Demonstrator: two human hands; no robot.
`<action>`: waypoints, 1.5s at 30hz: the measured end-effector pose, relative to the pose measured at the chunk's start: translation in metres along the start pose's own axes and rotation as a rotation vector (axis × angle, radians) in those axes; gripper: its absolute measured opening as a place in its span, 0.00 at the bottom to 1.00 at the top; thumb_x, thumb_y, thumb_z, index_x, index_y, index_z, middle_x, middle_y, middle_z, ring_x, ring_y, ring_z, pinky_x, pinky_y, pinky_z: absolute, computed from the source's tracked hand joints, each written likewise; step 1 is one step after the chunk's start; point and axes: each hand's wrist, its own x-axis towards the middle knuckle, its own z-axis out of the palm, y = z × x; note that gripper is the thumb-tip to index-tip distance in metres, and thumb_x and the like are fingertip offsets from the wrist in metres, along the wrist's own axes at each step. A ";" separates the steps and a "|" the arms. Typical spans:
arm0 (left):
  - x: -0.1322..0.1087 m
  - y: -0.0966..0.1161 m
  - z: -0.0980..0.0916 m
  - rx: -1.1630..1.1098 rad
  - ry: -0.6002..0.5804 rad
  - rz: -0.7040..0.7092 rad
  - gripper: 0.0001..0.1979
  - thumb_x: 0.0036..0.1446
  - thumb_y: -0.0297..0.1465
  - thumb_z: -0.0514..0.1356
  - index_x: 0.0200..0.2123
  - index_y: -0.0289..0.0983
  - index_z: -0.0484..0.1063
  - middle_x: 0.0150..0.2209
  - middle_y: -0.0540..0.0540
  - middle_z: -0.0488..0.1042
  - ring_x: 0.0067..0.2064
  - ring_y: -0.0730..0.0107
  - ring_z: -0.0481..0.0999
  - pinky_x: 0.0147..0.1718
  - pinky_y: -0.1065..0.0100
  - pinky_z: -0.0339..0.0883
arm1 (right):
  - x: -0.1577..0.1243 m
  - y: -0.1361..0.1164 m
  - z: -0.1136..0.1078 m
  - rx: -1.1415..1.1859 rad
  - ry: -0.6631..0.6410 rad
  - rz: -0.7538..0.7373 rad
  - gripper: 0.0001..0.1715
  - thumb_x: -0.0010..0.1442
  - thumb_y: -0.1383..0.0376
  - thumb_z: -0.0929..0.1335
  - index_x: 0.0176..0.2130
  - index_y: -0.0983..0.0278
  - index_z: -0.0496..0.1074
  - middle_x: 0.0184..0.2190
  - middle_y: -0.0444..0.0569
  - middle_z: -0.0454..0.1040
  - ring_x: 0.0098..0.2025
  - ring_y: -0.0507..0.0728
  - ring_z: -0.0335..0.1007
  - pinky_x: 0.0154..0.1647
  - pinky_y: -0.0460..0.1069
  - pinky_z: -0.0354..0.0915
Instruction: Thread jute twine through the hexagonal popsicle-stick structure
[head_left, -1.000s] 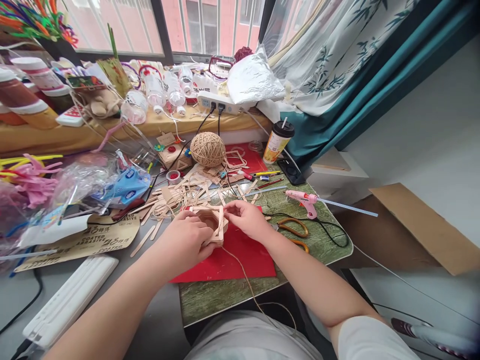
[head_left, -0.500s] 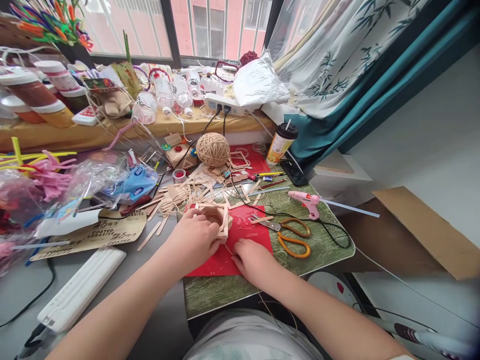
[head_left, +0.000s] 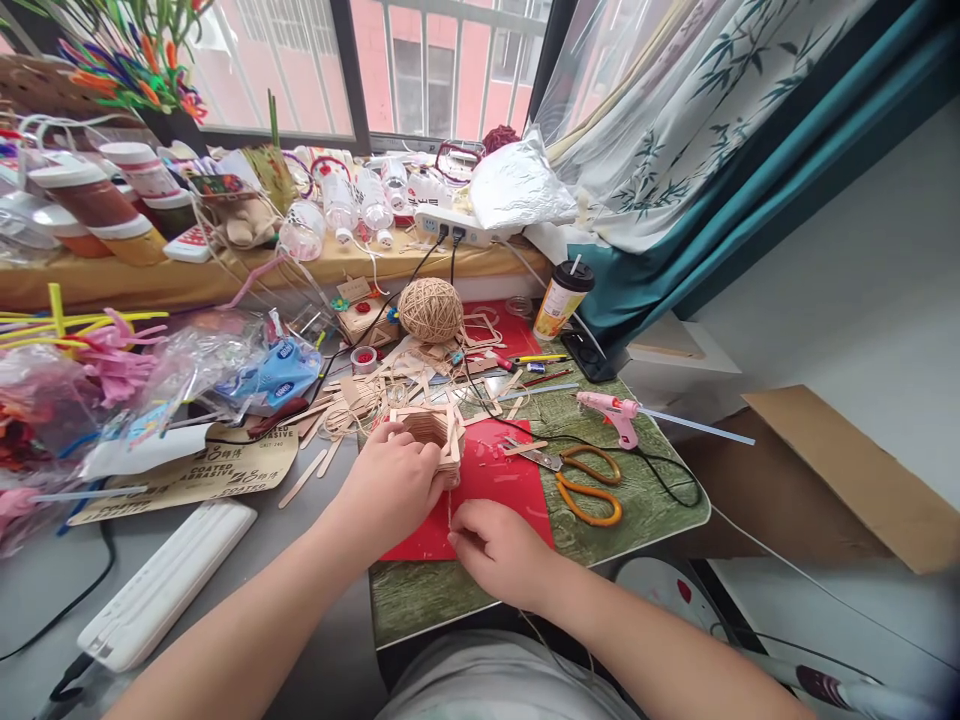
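My left hand (head_left: 396, 475) is closed on the near left side of a small many-sided box of stacked craft sticks (head_left: 452, 440), which is tilted so its hollow inside shows. A thin twine (head_left: 450, 508) runs from the box's near corner down to my right hand (head_left: 491, 550), whose thumb and forefinger pinch it. The twine comes out below that hand and hangs over the table edge. Both hands are above a red sheet (head_left: 506, 500). Scissors with orange handles (head_left: 589, 485) lie to the right, a loose craft stick (head_left: 525, 448) across their blades.
A pink glue gun (head_left: 611, 412) with its cord is at the right. Behind the box lie heaped craft sticks (head_left: 367, 395) and a twine ball (head_left: 430, 309). A lidded drink cup (head_left: 561, 300) stands at the back right. A white power strip (head_left: 169, 585) and sandpaper (head_left: 225, 465) are left.
My right hand has drawn slightly down and left, so the twine hangs straighter from the box. The box is tipped a little differently in my left hand. The whole view has shifted slightly.
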 end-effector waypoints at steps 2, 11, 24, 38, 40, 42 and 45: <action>0.000 -0.002 -0.001 0.007 0.037 -0.017 0.16 0.73 0.37 0.59 0.31 0.38 0.74 0.31 0.43 0.81 0.37 0.54 0.83 0.58 0.46 0.69 | 0.001 0.004 0.002 0.003 0.033 -0.018 0.09 0.65 0.72 0.68 0.33 0.61 0.69 0.31 0.44 0.71 0.36 0.55 0.66 0.40 0.48 0.61; -0.002 -0.005 0.004 0.013 -0.006 -0.005 0.11 0.68 0.33 0.61 0.30 0.39 0.70 0.29 0.45 0.79 0.37 0.56 0.83 0.60 0.48 0.69 | -0.003 0.014 -0.003 -0.058 0.071 0.036 0.10 0.62 0.73 0.68 0.31 0.60 0.66 0.30 0.43 0.71 0.34 0.54 0.66 0.37 0.48 0.57; 0.004 -0.006 -0.001 0.043 -0.104 -0.048 0.10 0.64 0.35 0.65 0.32 0.41 0.69 0.29 0.46 0.79 0.37 0.55 0.83 0.61 0.47 0.66 | -0.010 0.025 -0.006 -0.470 -0.109 0.055 0.10 0.73 0.66 0.66 0.39 0.63 0.76 0.35 0.50 0.82 0.34 0.57 0.75 0.34 0.52 0.49; -0.001 -0.026 -0.016 -0.055 -0.035 -0.043 0.15 0.67 0.41 0.65 0.31 0.41 0.66 0.31 0.50 0.81 0.36 0.61 0.81 0.63 0.52 0.65 | -0.012 0.021 -0.013 -0.368 -0.036 -0.004 0.10 0.69 0.69 0.67 0.34 0.63 0.73 0.32 0.47 0.79 0.33 0.54 0.71 0.34 0.51 0.50; 0.000 -0.023 -0.015 -0.038 -0.035 -0.041 0.15 0.67 0.40 0.65 0.32 0.41 0.67 0.31 0.49 0.80 0.37 0.60 0.81 0.62 0.50 0.65 | -0.013 0.022 -0.012 -0.375 -0.030 -0.017 0.10 0.70 0.69 0.67 0.34 0.63 0.74 0.32 0.47 0.79 0.33 0.55 0.71 0.34 0.51 0.51; 0.001 -0.020 -0.011 -0.014 -0.057 -0.040 0.15 0.67 0.41 0.66 0.32 0.41 0.67 0.30 0.48 0.79 0.37 0.59 0.81 0.62 0.49 0.66 | -0.013 0.023 -0.010 -0.395 -0.036 -0.051 0.10 0.69 0.69 0.68 0.34 0.63 0.74 0.32 0.48 0.78 0.34 0.55 0.70 0.35 0.51 0.53; 0.003 -0.015 -0.004 0.019 -0.115 -0.043 0.13 0.66 0.38 0.66 0.33 0.41 0.68 0.30 0.46 0.79 0.38 0.57 0.82 0.64 0.47 0.66 | -0.014 0.026 -0.005 -0.452 -0.059 -0.109 0.09 0.68 0.70 0.68 0.34 0.63 0.75 0.33 0.49 0.78 0.36 0.57 0.70 0.37 0.52 0.56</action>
